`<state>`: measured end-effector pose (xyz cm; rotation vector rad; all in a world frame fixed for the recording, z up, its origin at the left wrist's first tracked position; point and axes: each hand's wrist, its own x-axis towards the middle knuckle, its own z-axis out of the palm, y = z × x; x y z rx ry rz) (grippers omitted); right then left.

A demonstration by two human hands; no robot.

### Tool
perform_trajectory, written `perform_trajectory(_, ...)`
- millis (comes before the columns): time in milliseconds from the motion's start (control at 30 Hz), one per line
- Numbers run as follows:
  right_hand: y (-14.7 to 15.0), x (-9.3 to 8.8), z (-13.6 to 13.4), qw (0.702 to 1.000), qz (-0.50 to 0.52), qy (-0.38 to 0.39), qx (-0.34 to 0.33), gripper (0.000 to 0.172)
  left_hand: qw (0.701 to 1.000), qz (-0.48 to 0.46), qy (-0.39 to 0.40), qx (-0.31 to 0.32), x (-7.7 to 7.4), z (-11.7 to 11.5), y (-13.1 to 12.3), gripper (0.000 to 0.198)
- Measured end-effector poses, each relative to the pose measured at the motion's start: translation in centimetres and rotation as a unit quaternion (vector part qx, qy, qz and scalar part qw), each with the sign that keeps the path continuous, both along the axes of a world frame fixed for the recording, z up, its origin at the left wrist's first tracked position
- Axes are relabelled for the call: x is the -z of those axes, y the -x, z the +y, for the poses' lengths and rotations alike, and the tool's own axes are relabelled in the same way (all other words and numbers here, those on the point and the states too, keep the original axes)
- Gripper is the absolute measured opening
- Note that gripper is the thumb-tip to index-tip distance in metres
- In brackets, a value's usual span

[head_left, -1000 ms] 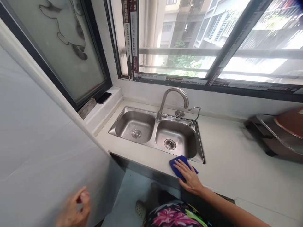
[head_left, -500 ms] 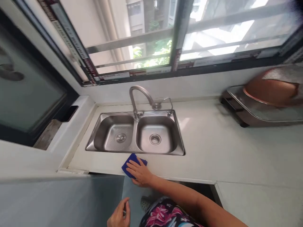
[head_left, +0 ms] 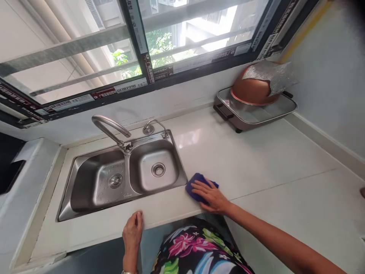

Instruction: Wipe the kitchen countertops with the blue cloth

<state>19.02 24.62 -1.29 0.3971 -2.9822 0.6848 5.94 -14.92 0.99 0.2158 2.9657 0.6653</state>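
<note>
My right hand (head_left: 212, 198) presses a folded blue cloth (head_left: 196, 186) against the white countertop (head_left: 228, 160), close to the sink's front right corner. Its fingers lie over the cloth. My left hand (head_left: 133, 227) is at the counter's front edge, before the sink, with its fingers curled together and nothing visible in them. Behind both hands is the double-bowl steel sink (head_left: 127, 161), with water drops in its left bowl.
A curved faucet (head_left: 111, 127) and a small spout (head_left: 155, 121) rise behind the sink. Further right stands an electric pan (head_left: 248, 116) bearing an upturned copper-coloured pot (head_left: 251, 89) with a silvery cloth on top. A window (head_left: 148, 76) runs along the back.
My right hand has moved the cloth rightward along the counter front, from before the sink's middle to its right corner. My left hand has risen to the counter edge. The view has shifted right.
</note>
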Motion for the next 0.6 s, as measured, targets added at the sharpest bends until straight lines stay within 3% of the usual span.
perform_trajectory(167, -2.6, 1.7, 9.7, 0.980, 0.029, -0.075, 0.182, 0.058, 0.993, 0.062, 0.032, -0.093, 2.0, 1.8, 0.1, 0.031)
perform_trajectory(300, -0.2, 2.6, 14.5, 0.945, 0.055, -0.121, 0.298, 0.059, 0.984, 0.098, 0.056, -0.139, 2.7, 2.7, 0.2, 0.037)
perform_trajectory(433, 6.6, 2.2, 14.6, 0.917, 0.052, -0.128, 0.375, 0.058, 0.980, 0.113, 0.063, -0.150, 3.0, 2.9, 0.4, 0.036)
perform_trajectory(600, 14.5, 1.5, 9.4, 0.908, 0.047, -0.111, 0.401, 0.059, 0.981, 0.111, 0.063, -0.146, 3.4, 2.6, 0.6, 0.032)
